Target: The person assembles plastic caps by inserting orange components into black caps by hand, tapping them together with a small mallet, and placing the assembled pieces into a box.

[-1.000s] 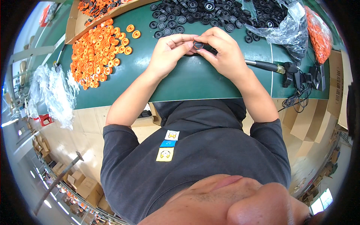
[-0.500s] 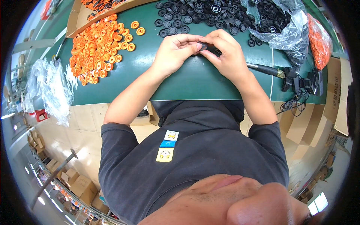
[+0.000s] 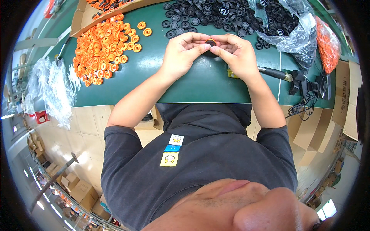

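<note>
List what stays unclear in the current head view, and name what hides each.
All in the head view:
Round part: its sides, mostly covered by the fingers of the left hand and right hand.
Black-handled tool: one end, behind the right wrist.
Yellow thing: its full shape, partly covered by the right wrist.
Cardboard box: its far side, cut off by the top edge.
Bagged orange pieces: single shapes, blurred by plastic.
</note>
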A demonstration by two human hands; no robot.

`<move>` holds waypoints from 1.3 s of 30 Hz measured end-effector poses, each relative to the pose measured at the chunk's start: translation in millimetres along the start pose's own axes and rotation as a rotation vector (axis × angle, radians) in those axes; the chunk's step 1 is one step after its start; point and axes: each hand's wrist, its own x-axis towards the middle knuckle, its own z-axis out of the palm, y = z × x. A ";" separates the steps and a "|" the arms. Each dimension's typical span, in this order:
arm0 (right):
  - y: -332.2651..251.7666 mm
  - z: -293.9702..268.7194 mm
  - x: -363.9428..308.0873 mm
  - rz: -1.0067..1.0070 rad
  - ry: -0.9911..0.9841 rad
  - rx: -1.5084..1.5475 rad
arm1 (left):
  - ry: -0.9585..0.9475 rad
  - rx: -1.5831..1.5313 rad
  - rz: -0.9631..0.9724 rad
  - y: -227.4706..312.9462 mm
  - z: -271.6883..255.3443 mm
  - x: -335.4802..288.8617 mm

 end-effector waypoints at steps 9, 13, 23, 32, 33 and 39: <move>-0.1 -4.2 1.8 0.076 -0.040 0.103 | 0.025 -0.058 -0.017 -3.9 1.6 1.8; 6.9 -5.8 1.6 0.031 -0.023 0.056 | -0.003 -0.013 -0.044 -3.8 -3.0 6.2; -11.4 -72.0 -36.1 -0.221 0.137 -0.647 | -0.316 0.890 0.287 -2.4 -14.7 4.6; -4.9 -100.6 -91.5 -0.157 -0.116 -1.270 | -0.117 0.620 0.040 -9.0 -11.5 16.1; -6.5 -95.5 -92.6 -0.113 -0.139 -1.220 | -0.097 0.596 0.048 -12.0 -14.5 18.1; -44.5 -66.8 -94.5 0.050 -0.249 -0.896 | -0.063 0.474 0.080 -12.9 -22.5 17.8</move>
